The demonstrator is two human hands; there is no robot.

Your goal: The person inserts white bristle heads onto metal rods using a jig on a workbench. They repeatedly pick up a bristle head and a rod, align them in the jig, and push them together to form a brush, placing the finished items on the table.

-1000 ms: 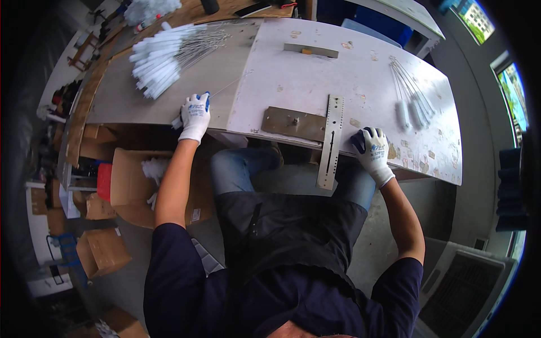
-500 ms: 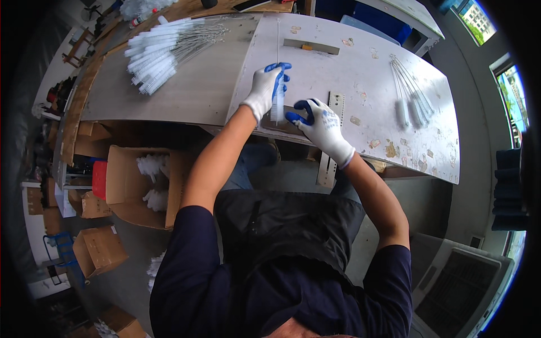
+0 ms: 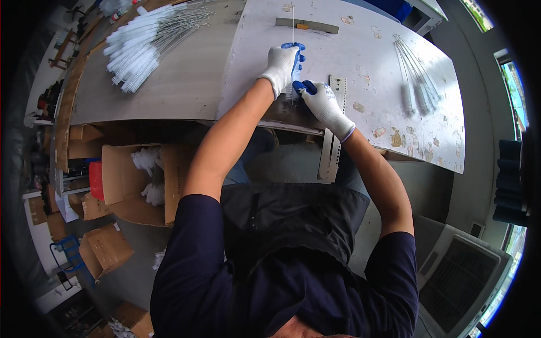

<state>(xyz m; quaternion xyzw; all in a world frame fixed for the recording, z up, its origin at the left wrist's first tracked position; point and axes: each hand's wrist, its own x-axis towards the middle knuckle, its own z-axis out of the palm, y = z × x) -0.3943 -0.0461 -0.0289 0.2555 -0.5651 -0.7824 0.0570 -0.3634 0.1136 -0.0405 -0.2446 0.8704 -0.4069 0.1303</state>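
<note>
My left hand [image 3: 285, 66], in a white glove with blue palm and fingers, is closed round a bottle brush [image 3: 293, 25]. The brush's thin wire handle points away from me, and its white bristles come toward me below the hand. My right hand [image 3: 326, 105], gloved alike, has its thumb and finger pinched together at the bristles; the exact contact is partly hidden. Beside it a perforated metal strip [image 3: 337, 90] reaches over the table's near edge. Several finished-looking brushes [image 3: 418, 84] lie fanned out on the right.
A large heap of white brushes [image 3: 138, 48] covers the left of the table [image 3: 225, 67]. A metal bar [image 3: 321, 26] with an orange piece lies at the back. Below left stands an open carton [image 3: 124, 191] holding white brushes; a second carton [image 3: 106, 248] is on the floor.
Both hands and the brush have moved slightly away from me and to the right against the table. My right fingers have come together at the bristles. The view has also shifted a little.
</note>
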